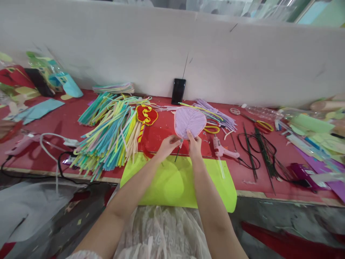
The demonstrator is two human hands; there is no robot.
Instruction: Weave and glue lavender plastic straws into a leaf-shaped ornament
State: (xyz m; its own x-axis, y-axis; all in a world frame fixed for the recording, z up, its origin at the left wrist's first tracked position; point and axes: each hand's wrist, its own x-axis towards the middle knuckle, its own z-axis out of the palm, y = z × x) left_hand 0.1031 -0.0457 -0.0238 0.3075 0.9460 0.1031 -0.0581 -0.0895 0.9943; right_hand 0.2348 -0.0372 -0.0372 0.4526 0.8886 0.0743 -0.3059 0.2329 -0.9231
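A lilac leaf-shaped piece made of pipe cleaners (190,120), edged in pale pink, is held up over the table in front of me. My right hand (194,144) pinches its lower edge, thumb on the face towards me. Close beside it, my left hand (171,144) has its fingers pinched together at the dark thin stem (177,155), which points down from the base of the piece. Below my hands lies a yellow-green sheet (161,183), partly over a red board (159,140). A red and yellow pipe-cleaner piece (147,115) lies to the left.
A big heap of coloured pipe cleaners (107,133) lies left, lilac ones (219,113) behind right. A pink glue gun (225,150) with cable, yellow-handled scissors (264,126) and dark stems (262,154) lie right. A phone (178,91) leans on the white partition (134,46).
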